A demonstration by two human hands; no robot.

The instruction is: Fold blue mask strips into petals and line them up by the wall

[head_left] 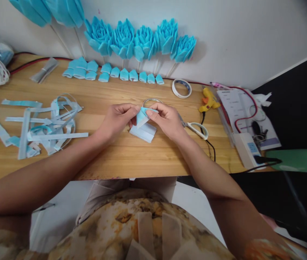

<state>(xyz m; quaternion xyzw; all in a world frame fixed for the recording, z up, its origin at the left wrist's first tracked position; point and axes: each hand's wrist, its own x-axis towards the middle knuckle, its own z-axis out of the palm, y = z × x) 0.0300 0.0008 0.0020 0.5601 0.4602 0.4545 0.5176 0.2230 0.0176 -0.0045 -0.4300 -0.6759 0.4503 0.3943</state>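
Note:
Between my two hands is a small blue piece of soft fabric [141, 116] with a white underside, folded to a slanted point. My left hand [115, 121] pinches its left corner between thumb and fingers. On its right side, the thumb and fingers of my right hand [168, 119] press the fold together. Just below lies a pale, flat rectangular fabric piece [144, 133] on the table. A ring-shaped roll [152, 100], partly hidden, sits behind my hands. Scissors with white handles [198, 130] lie right of my right hand, their blades mostly covered by it.
Folded blue pieces [124, 74] line the table's back, below blue fabric flowers [126, 39] on sticks. Cut strips [45, 126] are heaped at left. Wires [45, 70] lie behind them. A tape roll [182, 89], yellow glue gun [209, 100] and power strip [247, 150] are at right.

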